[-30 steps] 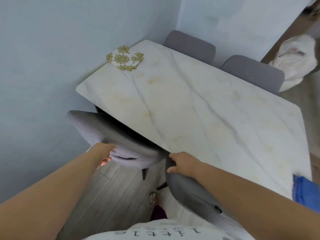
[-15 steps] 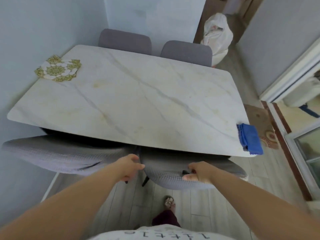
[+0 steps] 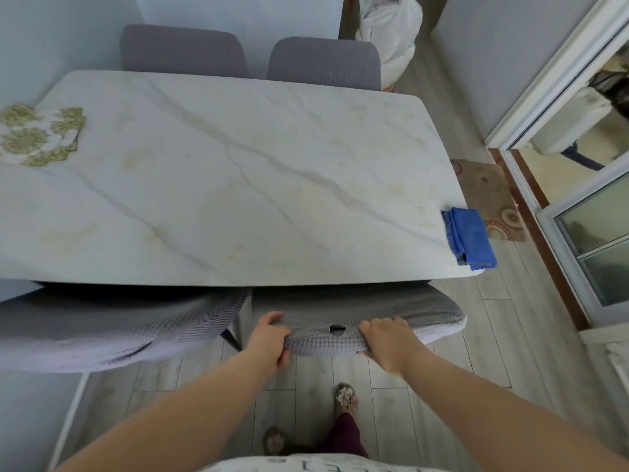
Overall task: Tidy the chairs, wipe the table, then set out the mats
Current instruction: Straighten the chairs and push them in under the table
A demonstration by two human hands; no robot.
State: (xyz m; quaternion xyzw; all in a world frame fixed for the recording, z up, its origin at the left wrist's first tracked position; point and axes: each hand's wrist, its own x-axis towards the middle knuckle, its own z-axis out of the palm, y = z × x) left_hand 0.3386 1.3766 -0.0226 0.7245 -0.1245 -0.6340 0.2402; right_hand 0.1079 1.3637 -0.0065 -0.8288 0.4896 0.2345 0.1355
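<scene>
1. A slippered foot [image 3: 345,400] stood on the grey plank floor, just behind the chairs.
2. The left hand [image 3: 269,338] gripped the top edge of the near right chair [image 3: 340,311], its fingers curled round the left part of the backrest.
3. The right hand [image 3: 388,345] gripped the same top edge further right, fingers curled over the grey waffle-weave cover. A small hole in the cover showed between the two hands.
4. That backrest's long axis ran left to right, parallel to the table's near edge. The chair faced the table, with its seat hidden beneath the top.
5. The near left chair [image 3: 102,332] stood just beside it, its backrest running much the same way.
6. The marble table [image 3: 238,182] lay with its long axis left to right.
7. A folded blue cloth [image 3: 471,238] lay at the near right corner, its long axis running near to far along the short edge.
8. The gold-and-white lace mats [image 3: 37,136] sat piled at the far left corner.
9. Two grey chairs, one [image 3: 183,51] left of the other [image 3: 325,63], stood at the far side, facing the table.
10. A patterned rug [image 3: 490,195] lay right of the table, and a white bag [image 3: 391,35] stood beyond.
</scene>
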